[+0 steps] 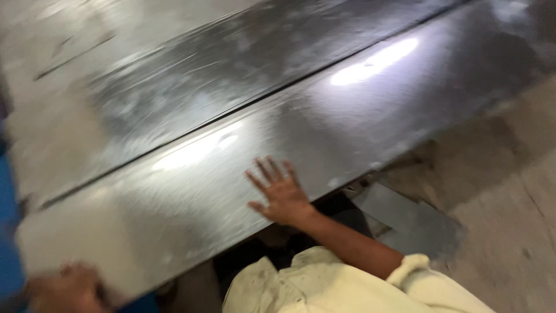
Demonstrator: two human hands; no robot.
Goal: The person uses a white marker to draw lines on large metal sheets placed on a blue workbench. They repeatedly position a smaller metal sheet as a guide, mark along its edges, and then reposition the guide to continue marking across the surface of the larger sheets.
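A large shiny metal sheet lies slanted across the view, blurred by motion. My right hand rests flat on it near its lower edge, with the fingers spread and holding nothing. A cream sleeve covers that arm up to the elbow. My left hand is at the bottom left, curled around the sheet's near corner, and is heavily blurred.
A second metal sheet lies behind the first, parted from it by a dark seam. A blue surface runs along the left edge. Concrete floor is at the right, with a flat grey metal piece lying below the sheet's edge.
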